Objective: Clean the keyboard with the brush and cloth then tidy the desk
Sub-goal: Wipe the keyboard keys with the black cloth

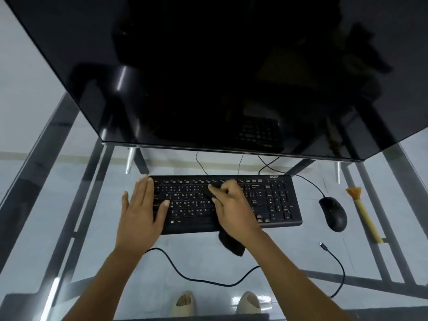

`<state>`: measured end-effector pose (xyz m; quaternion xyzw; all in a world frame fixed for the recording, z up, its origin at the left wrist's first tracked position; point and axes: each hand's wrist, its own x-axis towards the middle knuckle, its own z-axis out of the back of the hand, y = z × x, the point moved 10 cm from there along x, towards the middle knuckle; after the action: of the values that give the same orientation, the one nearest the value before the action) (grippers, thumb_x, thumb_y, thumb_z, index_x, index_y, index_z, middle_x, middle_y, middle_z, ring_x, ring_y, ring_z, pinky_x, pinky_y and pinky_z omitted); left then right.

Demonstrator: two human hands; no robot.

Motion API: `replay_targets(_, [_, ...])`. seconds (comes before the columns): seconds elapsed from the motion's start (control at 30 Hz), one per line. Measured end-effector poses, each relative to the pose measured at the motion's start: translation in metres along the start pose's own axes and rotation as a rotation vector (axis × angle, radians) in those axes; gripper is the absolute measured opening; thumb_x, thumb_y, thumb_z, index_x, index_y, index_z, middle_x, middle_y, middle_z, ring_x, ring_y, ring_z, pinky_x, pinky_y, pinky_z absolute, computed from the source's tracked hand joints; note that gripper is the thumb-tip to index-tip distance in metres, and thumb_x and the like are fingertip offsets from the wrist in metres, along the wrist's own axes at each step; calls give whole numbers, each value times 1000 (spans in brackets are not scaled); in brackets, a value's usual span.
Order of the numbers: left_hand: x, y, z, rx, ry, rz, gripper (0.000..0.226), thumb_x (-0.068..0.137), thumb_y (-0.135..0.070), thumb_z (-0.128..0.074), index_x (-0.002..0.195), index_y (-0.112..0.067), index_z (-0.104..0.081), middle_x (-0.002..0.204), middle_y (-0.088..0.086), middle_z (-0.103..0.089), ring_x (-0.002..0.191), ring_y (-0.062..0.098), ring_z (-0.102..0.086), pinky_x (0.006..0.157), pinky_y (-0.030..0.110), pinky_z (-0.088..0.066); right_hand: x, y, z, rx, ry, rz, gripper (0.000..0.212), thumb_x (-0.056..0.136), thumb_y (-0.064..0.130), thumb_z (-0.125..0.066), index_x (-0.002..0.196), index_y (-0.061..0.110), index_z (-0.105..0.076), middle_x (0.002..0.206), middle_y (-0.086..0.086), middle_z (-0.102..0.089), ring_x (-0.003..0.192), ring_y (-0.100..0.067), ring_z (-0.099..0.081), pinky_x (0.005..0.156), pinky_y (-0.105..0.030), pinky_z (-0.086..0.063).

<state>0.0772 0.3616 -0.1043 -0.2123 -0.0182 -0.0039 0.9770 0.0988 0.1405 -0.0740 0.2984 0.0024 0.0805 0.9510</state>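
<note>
A black keyboard (273, 200) lies on the glass desk (69, 205) under the monitor. My left hand (141, 209) rests flat on the keyboard's left end, fingers straight. My right hand (231, 207) grips a black cloth (232, 245) and presses it on the middle keys; the cloth's tail hangs past the keyboard's front edge below my wrist. The brush (364, 214), with a yellow handle and orange bristles, lies on the desk at the far right, apart from both hands.
A large dark monitor (208, 77) overhangs the back of the desk. A black mouse (333, 213) sits between keyboard and brush. A loose black cable (208, 279) with a free plug (323, 245) curls across the desk's front. My feet show through the glass.
</note>
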Motion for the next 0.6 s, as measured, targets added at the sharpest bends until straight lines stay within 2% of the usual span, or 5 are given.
replay_targets(0.17, [-2, 4, -5, -32, 6, -5, 69, 98, -54, -11, 153, -13, -11, 160, -1, -12, 147, 11, -11, 121, 39, 2, 21, -12, 17, -5, -220, -184, 32, 95, 13, -57, 126, 10, -63, 103, -7, -49, 81, -15, -52, 74, -16, -50])
replay_targets(0.23, [-3, 5, -4, -34, 2, 0, 67, 98, -51, -9, 153, -13, -11, 160, 0, -12, 147, 12, -13, 121, 40, 0, 18, 20, -8, 35, -114, -84, 33, 96, 16, -55, 129, 14, -60, 101, -1, -46, 78, -10, -46, 67, -11, -44])
replay_targets(0.3, [-2, 4, -5, -42, 0, -3, 66, 99, -49, -10, 153, -12, -13, 160, 1, -13, 147, 13, -13, 121, 41, -2, 13, 48, -30, 37, 43, 71, 30, 98, 22, -49, 126, 17, -61, 97, 5, -43, 79, -4, -41, 72, -19, -45])
replay_targets(0.47, [-2, 6, -6, -51, -3, 6, 64, 100, -48, -11, 152, -12, -15, 161, 0, -10, 147, 10, -4, 121, 41, -1, 40, 19, -6, -6, -161, -130, 31, 96, 12, -55, 126, 9, -62, 105, -4, -47, 80, -8, -47, 76, -12, -50])
replay_targets(0.6, [-2, 7, -6, -54, 4, 4, 64, 100, -47, -9, 152, -12, -16, 160, 2, -13, 148, 12, -7, 121, 42, -2, 27, 73, -45, 29, 74, 78, 31, 97, 12, -49, 125, 14, -60, 107, -6, -49, 90, -16, -50, 78, -18, -46])
